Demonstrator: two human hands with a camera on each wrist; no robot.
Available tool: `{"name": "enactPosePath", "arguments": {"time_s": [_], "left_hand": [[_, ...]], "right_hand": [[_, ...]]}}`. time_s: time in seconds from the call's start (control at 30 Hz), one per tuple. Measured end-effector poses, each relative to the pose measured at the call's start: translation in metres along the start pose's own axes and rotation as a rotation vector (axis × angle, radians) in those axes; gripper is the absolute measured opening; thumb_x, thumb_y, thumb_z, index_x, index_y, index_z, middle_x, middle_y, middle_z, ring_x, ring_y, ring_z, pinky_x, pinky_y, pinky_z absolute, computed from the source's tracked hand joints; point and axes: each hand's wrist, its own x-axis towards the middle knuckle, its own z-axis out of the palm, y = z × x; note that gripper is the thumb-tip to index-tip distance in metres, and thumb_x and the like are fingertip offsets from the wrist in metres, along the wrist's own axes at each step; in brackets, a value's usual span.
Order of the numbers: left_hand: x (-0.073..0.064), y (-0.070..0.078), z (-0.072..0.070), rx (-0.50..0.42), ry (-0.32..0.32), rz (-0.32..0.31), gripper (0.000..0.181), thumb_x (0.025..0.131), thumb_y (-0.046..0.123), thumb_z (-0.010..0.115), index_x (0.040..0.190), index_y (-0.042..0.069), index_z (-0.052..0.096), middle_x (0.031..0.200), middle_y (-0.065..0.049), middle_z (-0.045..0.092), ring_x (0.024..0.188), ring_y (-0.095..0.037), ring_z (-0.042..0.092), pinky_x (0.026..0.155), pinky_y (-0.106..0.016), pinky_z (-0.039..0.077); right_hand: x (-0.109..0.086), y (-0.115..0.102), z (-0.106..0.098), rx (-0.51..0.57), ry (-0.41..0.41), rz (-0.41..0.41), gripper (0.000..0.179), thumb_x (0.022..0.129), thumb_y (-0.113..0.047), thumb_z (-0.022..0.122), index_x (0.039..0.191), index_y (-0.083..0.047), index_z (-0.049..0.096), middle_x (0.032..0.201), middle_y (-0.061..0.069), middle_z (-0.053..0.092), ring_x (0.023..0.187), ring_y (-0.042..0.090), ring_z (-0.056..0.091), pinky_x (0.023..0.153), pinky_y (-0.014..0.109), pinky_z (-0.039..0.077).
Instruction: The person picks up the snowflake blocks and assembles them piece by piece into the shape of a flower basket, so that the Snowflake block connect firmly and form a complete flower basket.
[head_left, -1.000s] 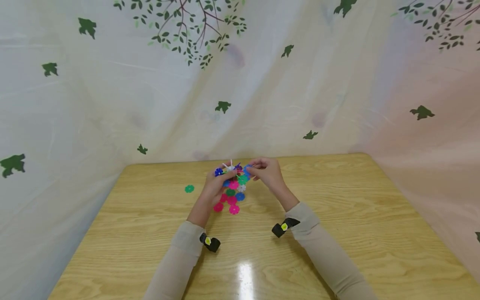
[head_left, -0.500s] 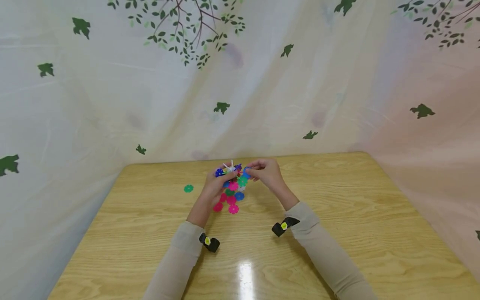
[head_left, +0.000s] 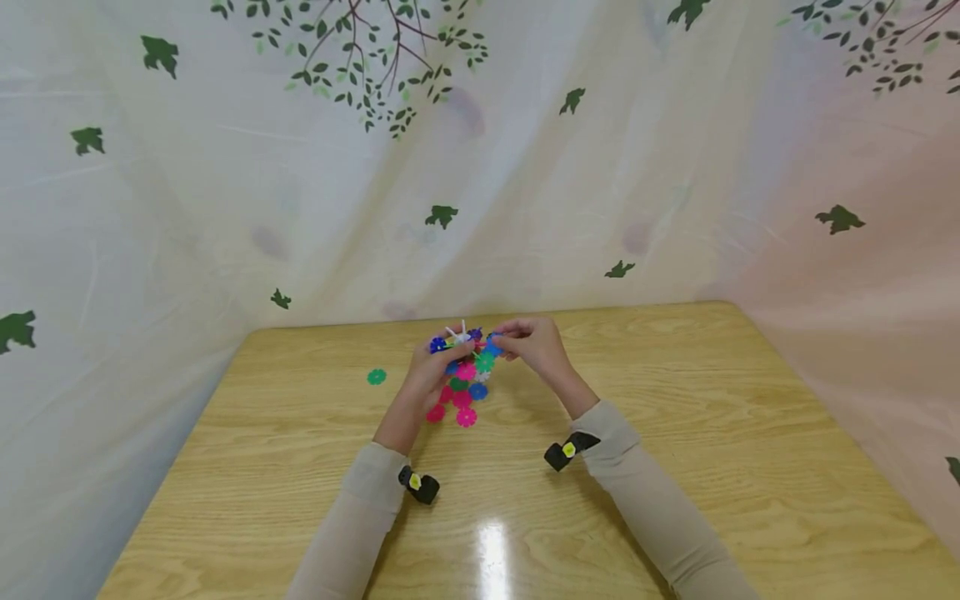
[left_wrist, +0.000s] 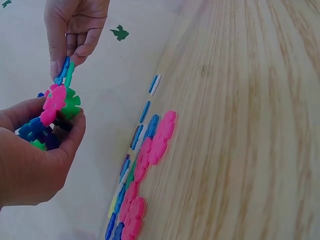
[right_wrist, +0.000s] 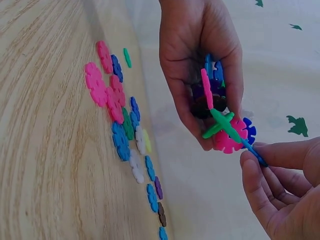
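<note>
My left hand (head_left: pixel 427 373) holds a cluster of interlocked plastic snowflake discs, with pink (left_wrist: pixel 54 105), green (right_wrist: pixel 225 125), blue, purple and white pieces in it. Thumb and fingers curl round the cluster from the left, hiding part of it. On its right side, my right hand (head_left: pixel 536 343) pinches a light blue snowflake disc (right_wrist: pixel 254 152) between thumb and fingertips. That blue disc meets the slotted rim of the green disc in the right wrist view. Both hands are raised above the far part of the table.
Loose snowflake discs lie on the wooden table (head_left: pixel 675 433) under and near the hands, among them pink (left_wrist: pixel 162 137), blue (right_wrist: pixel 120 141) and white ones (right_wrist: pixel 136 166). One green disc (head_left: pixel 377 377) lies apart to the left. A leaf-printed curtain (head_left: pixel 525 250) hangs behind the table's far edge.
The hands keep nearly the same place and the same hold. The blue disc and the green disc beside it have shifted very slightly, and the head view has moved a little.
</note>
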Motion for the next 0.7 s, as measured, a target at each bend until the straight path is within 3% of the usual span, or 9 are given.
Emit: {"name": "enactPosePath", "arguments": {"time_s": [0.17, 0.37, 0.43, 0.7], "left_hand": [[-0.0017, -0.0005, 0.001, -0.005, -0.028, 0.001, 0.056, 0.095, 0.007, 0.07, 0.146, -0.002, 0.049, 0.112, -0.002, 0.066, 0.093, -0.006, 0.067, 0.081, -0.019, 0.057], [-0.0014, -0.0016, 0.0013, 0.018, -0.036, 0.01, 0.055, 0.095, 0.006, 0.07, 0.145, -0.001, 0.049, 0.12, -0.006, 0.064, 0.095, -0.008, 0.067, 0.082, -0.019, 0.058], [-0.0012, -0.0019, 0.0013, 0.029, -0.035, 0.013, 0.054, 0.095, 0.006, 0.07, 0.145, -0.002, 0.049, 0.12, -0.006, 0.064, 0.096, -0.008, 0.067, 0.082, -0.02, 0.058], [-0.0047, 0.0011, 0.0035, 0.087, 0.002, 0.029, 0.051, 0.09, 0.005, 0.076, 0.138, 0.003, 0.058, 0.111, -0.003, 0.068, 0.092, -0.009, 0.066, 0.08, -0.02, 0.057]], "right_hand": [[-0.0004, 0.0007, 0.0007, -0.011, -0.006, -0.023, 0.017, 0.09, -0.004, 0.076, 0.102, 0.008, 0.076, 0.088, 0.019, 0.076, 0.063, 0.017, 0.07, 0.065, 0.035, 0.063], [-0.0015, 0.0004, 0.0012, -0.023, -0.008, -0.017, 0.017, 0.091, -0.007, 0.076, 0.102, 0.006, 0.076, 0.089, 0.018, 0.077, 0.077, 0.041, 0.072, 0.072, 0.045, 0.064], [-0.0017, 0.0003, 0.0016, -0.028, -0.006, -0.016, 0.017, 0.091, -0.006, 0.076, 0.101, 0.006, 0.077, 0.089, 0.018, 0.077, 0.079, 0.043, 0.072, 0.071, 0.044, 0.064], [-0.0055, -0.0004, 0.0074, -0.048, 0.034, -0.067, 0.013, 0.089, -0.001, 0.076, 0.098, 0.009, 0.076, 0.085, 0.02, 0.076, 0.058, 0.013, 0.067, 0.062, 0.037, 0.063]]}}
